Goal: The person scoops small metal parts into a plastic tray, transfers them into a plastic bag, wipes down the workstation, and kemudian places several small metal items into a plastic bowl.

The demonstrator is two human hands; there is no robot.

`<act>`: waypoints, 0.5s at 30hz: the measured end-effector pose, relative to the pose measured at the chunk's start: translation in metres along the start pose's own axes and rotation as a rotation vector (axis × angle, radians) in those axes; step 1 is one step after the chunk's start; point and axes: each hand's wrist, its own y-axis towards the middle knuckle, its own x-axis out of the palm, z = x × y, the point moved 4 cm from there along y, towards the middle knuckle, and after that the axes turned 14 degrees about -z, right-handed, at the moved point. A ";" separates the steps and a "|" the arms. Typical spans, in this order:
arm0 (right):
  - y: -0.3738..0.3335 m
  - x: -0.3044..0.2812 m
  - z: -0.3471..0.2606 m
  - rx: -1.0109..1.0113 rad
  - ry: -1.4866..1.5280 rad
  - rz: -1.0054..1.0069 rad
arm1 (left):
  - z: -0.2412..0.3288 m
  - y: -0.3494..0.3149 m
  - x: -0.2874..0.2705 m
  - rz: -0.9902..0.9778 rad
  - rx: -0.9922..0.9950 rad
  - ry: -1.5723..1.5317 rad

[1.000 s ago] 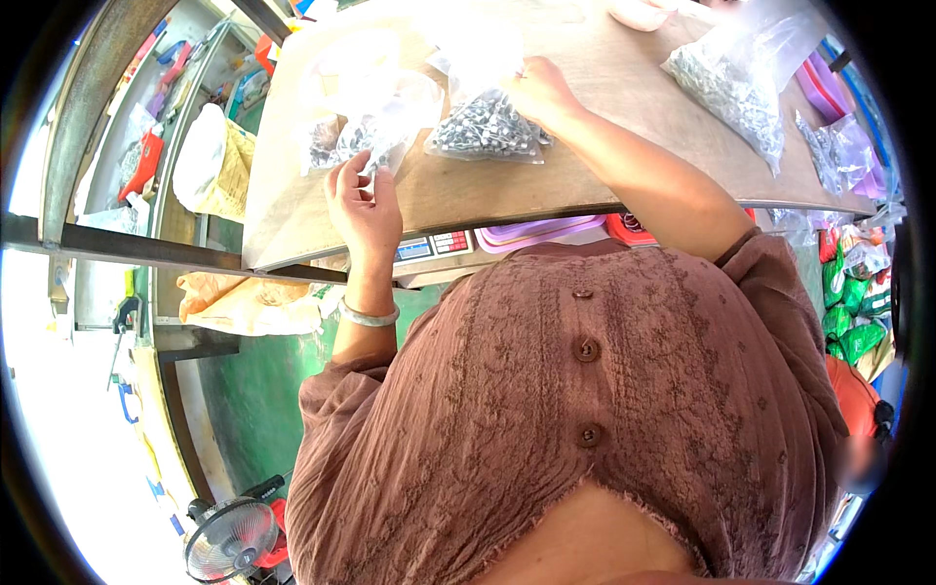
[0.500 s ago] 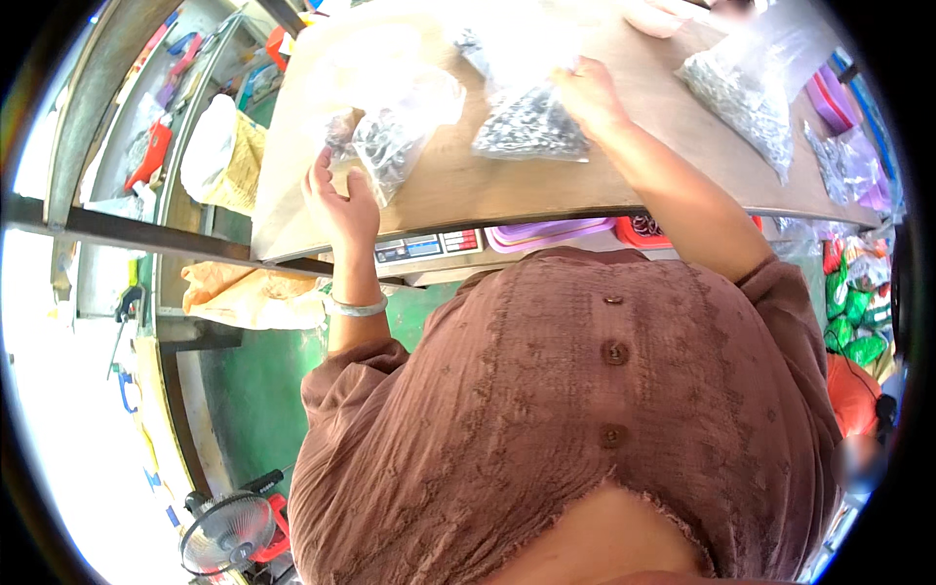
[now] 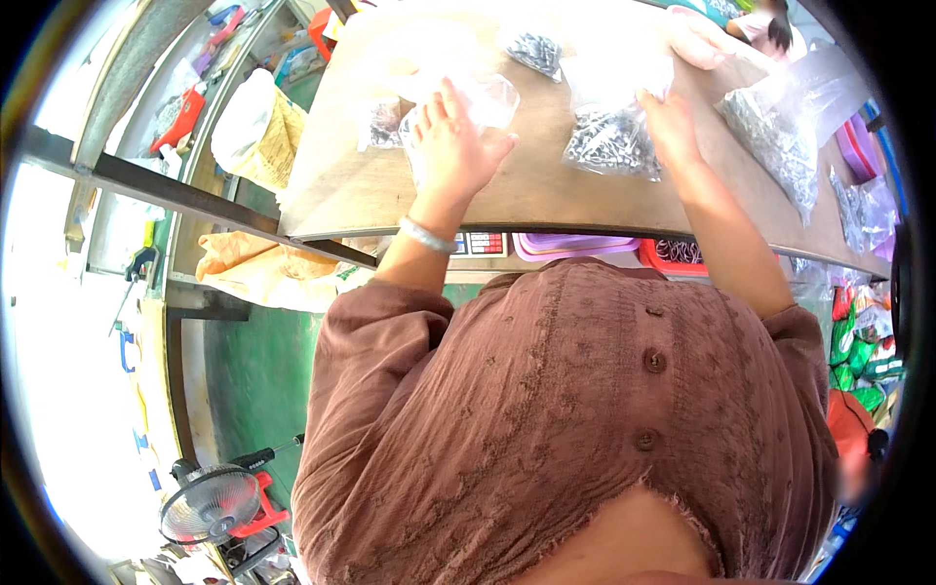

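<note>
My right hand (image 3: 671, 127) pinches the upper right edge of a clear plastic bag (image 3: 612, 143) with small dark and silvery metal parts in its bottom. Fingers spread, my left hand (image 3: 451, 146) lies over another clear plastic bag (image 3: 495, 100) and hides most of it; whether it presses on the bag I cannot tell. Just left of that hand is a small clear bag of parts (image 3: 378, 124). Farther back, between my hands, lies a small bag of metal pieces (image 3: 533, 51). Strong glare washes out the far left of the wooden table (image 3: 341, 195).
A large bag of metal parts (image 3: 780, 141) rests at the table's right. Beyond it are purple trays (image 3: 858, 146). Under the tabletop show a purple tray (image 3: 570, 246) and a red basket (image 3: 673, 255). A yellow sack (image 3: 268, 146) and a fan (image 3: 210, 505) are at left. Another person (image 3: 770, 29) is at far right.
My left hand has moved right and forward, from beside the left bag to over it. My right hand keeps its pinch on the other bag. The whole view has shifted somewhat.
</note>
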 end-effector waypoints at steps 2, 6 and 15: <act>0.006 -0.006 0.015 0.013 0.013 0.022 | -0.003 0.017 0.009 -0.043 -0.008 -0.032; 0.003 -0.003 0.009 0.060 0.002 0.018 | -0.037 0.026 0.022 0.022 -0.010 -0.177; 0.014 -0.007 0.024 0.001 0.128 -0.002 | -0.079 0.040 -0.027 -0.162 -0.039 -1.825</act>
